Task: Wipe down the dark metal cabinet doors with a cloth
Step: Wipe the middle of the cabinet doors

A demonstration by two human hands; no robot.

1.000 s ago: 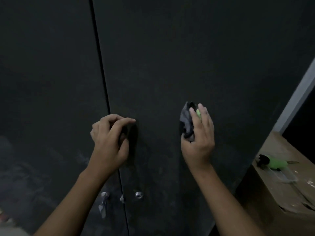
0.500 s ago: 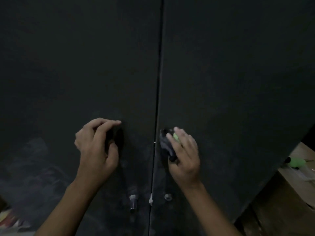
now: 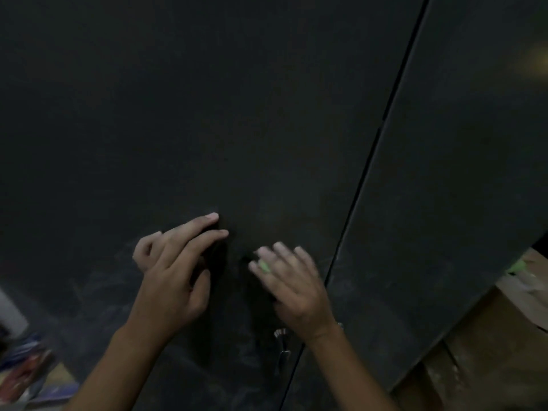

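Cloth [image 3: 263, 266] beneath right hand [image 3: 293, 289], against door [image 3: 178, 114]

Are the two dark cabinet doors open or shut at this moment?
Shut. The left door and the right door meet along one narrow, even seam, and no interior shows between them.

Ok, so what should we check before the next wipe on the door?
1. Is the cloth under the right hand: ok, the fingers press it.
2. Is the cloth on the left door: ok, it lies against the panel.
3. Is the left hand steadying the door: ok, its fingertips touch it.
4. Is the door clean: not ok, pale smudges show lower down.
5. Is the metal handle out of the way: not ok, it sits just below the right wrist.
6. Are both doors fully shut: cannot tell.
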